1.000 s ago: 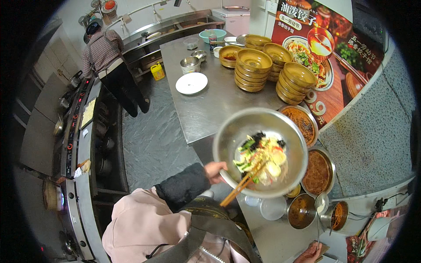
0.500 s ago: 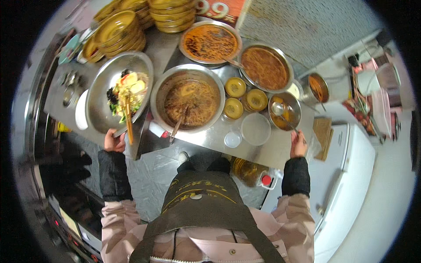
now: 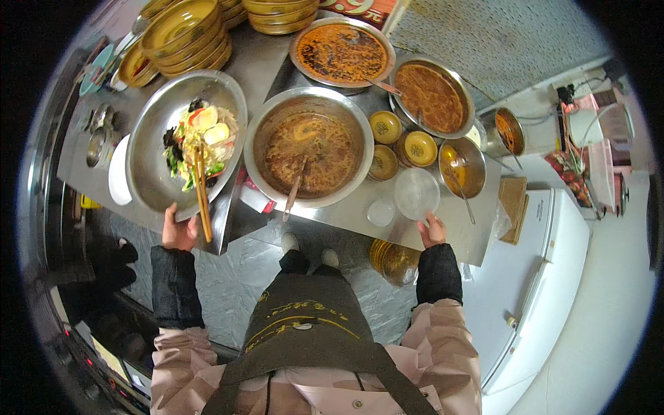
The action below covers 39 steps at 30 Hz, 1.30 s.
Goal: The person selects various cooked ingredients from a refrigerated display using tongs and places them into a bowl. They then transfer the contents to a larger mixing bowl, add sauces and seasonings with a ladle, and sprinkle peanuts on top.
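Observation:
My left hand (image 3: 180, 229) grips the near rim of a large steel mixing bowl (image 3: 147, 142), thumb on the rim. Inside lies a heap of mixed food (image 3: 200, 142) with noodles, pale round slices, green leaves and black pieces. Wooden chopsticks (image 3: 203, 200) rest in it and lean out over the near rim. My right hand (image 3: 433, 229) has its fingers closed at the near edge of a round clear plastic container (image 3: 417, 195) on the counter. Behind that hand, a ladle (image 3: 465, 197) rests in a small steel bowl (image 3: 477, 164) of orange oil.
A steel pot (image 3: 253, 146) of brown broth with a spoon stands in the middle. Behind it are a basin of red oil (image 3: 342, 52) and one of brown sauce (image 3: 430, 99). Stacked brown bowls (image 3: 187, 38) stand back left; a white freezer (image 3: 526, 277) is at right.
My right hand has let go of the ladle handle and moved left to the clear plastic container. My left hand keeps its hold on the mixing bowl. The view has shifted slightly.

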### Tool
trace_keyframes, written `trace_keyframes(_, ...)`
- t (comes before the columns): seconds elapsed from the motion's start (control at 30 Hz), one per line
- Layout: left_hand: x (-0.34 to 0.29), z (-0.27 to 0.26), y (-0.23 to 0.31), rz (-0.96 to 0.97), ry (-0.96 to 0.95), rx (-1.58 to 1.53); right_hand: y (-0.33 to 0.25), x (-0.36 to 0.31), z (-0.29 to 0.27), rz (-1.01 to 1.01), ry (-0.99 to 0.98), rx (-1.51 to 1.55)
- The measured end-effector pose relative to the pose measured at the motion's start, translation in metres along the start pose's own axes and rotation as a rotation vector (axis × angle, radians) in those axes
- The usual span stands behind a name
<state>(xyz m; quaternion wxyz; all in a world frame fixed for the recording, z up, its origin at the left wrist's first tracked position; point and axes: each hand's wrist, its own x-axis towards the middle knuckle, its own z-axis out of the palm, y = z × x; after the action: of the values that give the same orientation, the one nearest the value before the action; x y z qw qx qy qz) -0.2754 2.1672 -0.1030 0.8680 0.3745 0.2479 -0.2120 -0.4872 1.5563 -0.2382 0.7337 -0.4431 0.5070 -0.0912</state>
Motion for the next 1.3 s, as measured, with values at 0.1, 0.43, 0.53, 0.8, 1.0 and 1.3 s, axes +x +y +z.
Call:
trace_keyframes(0.1,-0.024,-0.001,-0.031,0.063,0.202,-0.045,-0.012,-0.009,-0.006,-0.073,0.002,0.052)
trace_keyframes(0.43,-0.155,0.088,-0.24,-0.368,-0.486,0.069,-0.052,-0.218,0.012,0.215,-0.785,-0.406)
trace_keyframes(0.53,-0.177,0.103,-0.243,-0.27,-0.708,-0.244,-0.028,-0.256,0.057,0.242,-0.938,-0.421)
trace_keyframes(0.8,-0.226,0.055,-0.201,-0.018,-0.279,-0.218,-0.03,-0.334,0.147,-0.928,-1.289,-0.968)
trace_keyframes(1.0,-0.263,-0.006,-0.143,0.291,-0.147,-0.215,0.001,-0.401,0.244,-1.046,-1.779,-1.055)
trace_keyframes(1.3,-0.3,-0.173,-0.052,0.396,-0.18,-0.461,0.111,-0.504,0.377,-0.888,-1.938,-1.067)
